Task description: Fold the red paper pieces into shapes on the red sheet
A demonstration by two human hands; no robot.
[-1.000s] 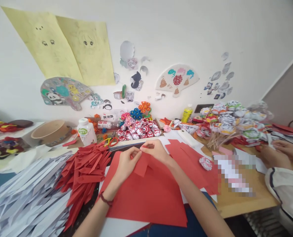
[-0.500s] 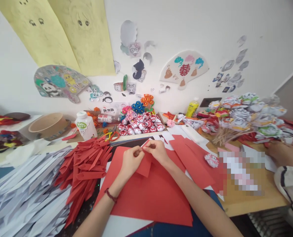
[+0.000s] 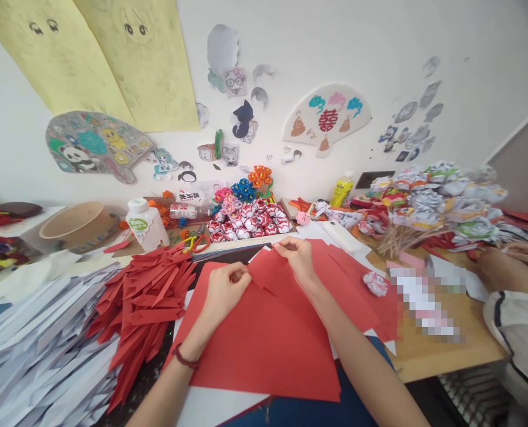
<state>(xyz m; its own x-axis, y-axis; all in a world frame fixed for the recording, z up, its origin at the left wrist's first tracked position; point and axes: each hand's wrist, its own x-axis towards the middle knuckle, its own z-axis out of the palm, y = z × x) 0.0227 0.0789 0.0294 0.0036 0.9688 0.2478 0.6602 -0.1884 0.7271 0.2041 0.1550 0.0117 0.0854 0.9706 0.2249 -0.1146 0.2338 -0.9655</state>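
A small piece of red paper point(image 3: 267, 270) with a white edge at its top is held between my two hands, above large red sheets point(image 3: 264, 350). My left hand point(image 3: 226, 290) is closed, thumb and fingertips pinched at the small piece's left corner. On the far side, my right hand point(image 3: 297, 258) pinches its upper right edge. Left of my hands lies a pile of folded red paper strips point(image 3: 150, 296). Farther left spreads a larger heap of folded white strips point(image 3: 45, 344).
Behind my hands are red-and-white paper flowers point(image 3: 255, 219), yellow-handled scissors point(image 3: 196, 242) and a white bottle point(image 3: 146, 225). A bunch of stemmed paper flowers point(image 3: 428, 201) stands to the right. At the far right, another person's hands point(image 3: 508, 267) are over the table.
My hands have moved apart from their meeting point at the paper's top. The small red piece now lies flatter and turned, with a corner toward me. The whole view has shifted slightly.
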